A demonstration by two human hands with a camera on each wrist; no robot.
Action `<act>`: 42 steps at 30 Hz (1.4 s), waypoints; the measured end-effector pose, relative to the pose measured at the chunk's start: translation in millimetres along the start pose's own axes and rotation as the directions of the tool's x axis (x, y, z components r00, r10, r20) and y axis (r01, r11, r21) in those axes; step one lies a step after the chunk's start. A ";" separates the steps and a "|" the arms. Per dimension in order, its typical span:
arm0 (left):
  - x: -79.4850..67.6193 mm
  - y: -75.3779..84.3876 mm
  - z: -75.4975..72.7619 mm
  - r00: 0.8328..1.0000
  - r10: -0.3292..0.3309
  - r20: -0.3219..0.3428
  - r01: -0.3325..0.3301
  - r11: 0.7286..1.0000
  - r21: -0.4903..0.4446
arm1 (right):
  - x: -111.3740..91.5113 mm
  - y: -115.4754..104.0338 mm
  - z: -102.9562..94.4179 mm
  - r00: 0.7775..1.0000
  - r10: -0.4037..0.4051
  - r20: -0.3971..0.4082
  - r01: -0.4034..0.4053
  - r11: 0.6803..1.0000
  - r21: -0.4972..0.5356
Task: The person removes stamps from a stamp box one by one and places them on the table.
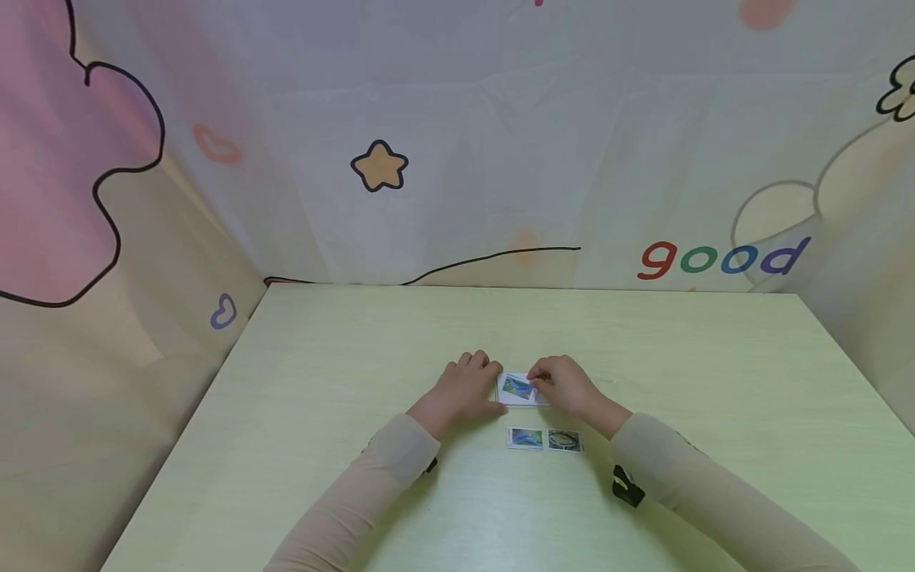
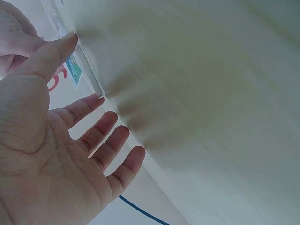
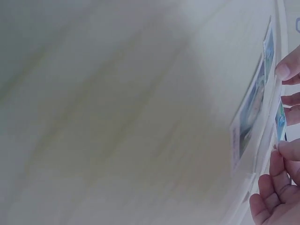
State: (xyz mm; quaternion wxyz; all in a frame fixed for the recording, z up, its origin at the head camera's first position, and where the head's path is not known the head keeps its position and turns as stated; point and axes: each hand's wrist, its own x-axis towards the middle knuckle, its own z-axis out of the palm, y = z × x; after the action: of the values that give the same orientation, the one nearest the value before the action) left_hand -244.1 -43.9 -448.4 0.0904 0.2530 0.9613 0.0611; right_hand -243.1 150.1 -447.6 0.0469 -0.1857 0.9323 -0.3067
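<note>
Pinched between my right thumb and fingers is a small picture card (image 1: 516,386) with a blue-green landscape and white border. It lies tilted over a flat white rectangle (image 1: 525,402); whether that is a pad or a box I cannot tell. My right hand (image 1: 568,387) covers the rectangle's right end. At its left edge rests my left hand (image 1: 466,389), thumb at the near corner and index fingertip at the far one. In the left wrist view, that hand's fingers (image 2: 97,133) are spread and fairly straight, tips on the table.
Nearer to me, two more picture cards lie side by side on the pale table (image 1: 343,357): a landscape card (image 1: 525,438) and a darker card with a round shape (image 1: 565,441). A printed cloth (image 1: 465,183) stands behind and along the sides.
</note>
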 end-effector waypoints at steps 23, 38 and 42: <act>-0.3 1.8 -3.9 1.000 -0.005 -0.002 0.005 1.000 -0.011 | -4.3 1.7 -7.4 0.999 0.038 -0.003 -0.038 0.999 0.011; 2.8 -1.2 0.8 1.000 -0.002 -0.004 0.002 1.000 -0.018 | -12.0 3.9 -16.4 0.998 0.061 0.001 -0.061 0.998 -0.001; 1.5 0.0 0.3 1.000 -0.004 0.000 0.004 1.000 -0.010 | -16.1 6.6 -18.9 0.997 0.080 0.005 -0.080 0.997 0.011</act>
State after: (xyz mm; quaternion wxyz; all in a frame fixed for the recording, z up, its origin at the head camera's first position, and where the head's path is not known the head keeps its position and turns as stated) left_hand -245.3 -43.1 -449.0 0.0919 0.2506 0.9615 0.0655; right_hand -234.1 171.5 -436.7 0.0623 -0.1485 0.9371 -0.3096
